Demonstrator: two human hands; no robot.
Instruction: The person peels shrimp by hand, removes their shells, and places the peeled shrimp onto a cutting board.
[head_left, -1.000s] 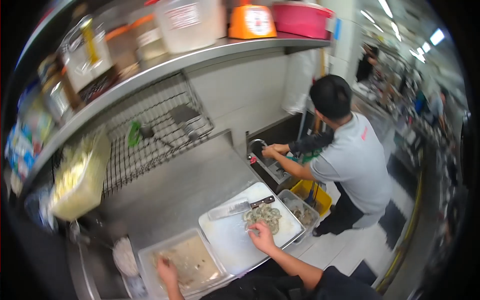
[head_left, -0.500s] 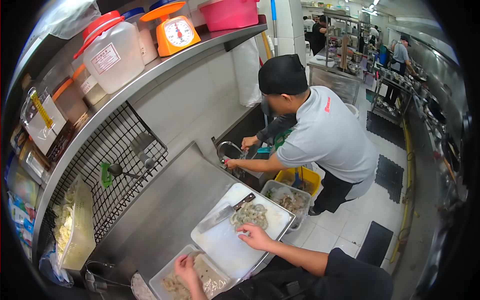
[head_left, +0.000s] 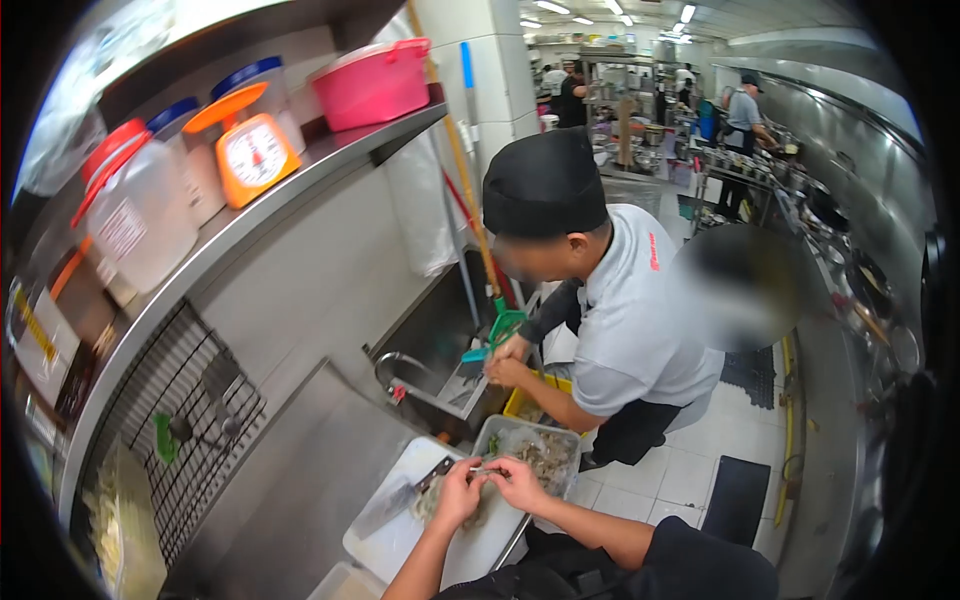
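Observation:
My left hand (head_left: 461, 490) and my right hand (head_left: 518, 484) meet above the white cutting board (head_left: 375, 540), fingers pinched on a small greyish piece (head_left: 484, 470) that looks like a shrimp. Under my hands a pile of peeled shrimp (head_left: 470, 515) shows in part. The cleaver (head_left: 392, 503) lies on the board to the left of my left hand, its dark handle toward the sink. Just beyond my hands is a clear tub (head_left: 550, 455) of shrimp scraps. A corner of another plastic container (head_left: 345, 583) shows at the bottom edge.
A co-worker (head_left: 640, 310) bends at the sink (head_left: 430, 385), close beyond the tub, hands together. A yellow bin (head_left: 524, 403) stands beside the sink. Overhead on the left, a shelf (head_left: 230, 228) holds jars and an orange scale (head_left: 256, 155). A wire rack (head_left: 190, 400) hangs below.
My left hand has left the shrimp container and joined my right hand above the board. The view has swung right. The co-worker has leaned closer and brought both hands together.

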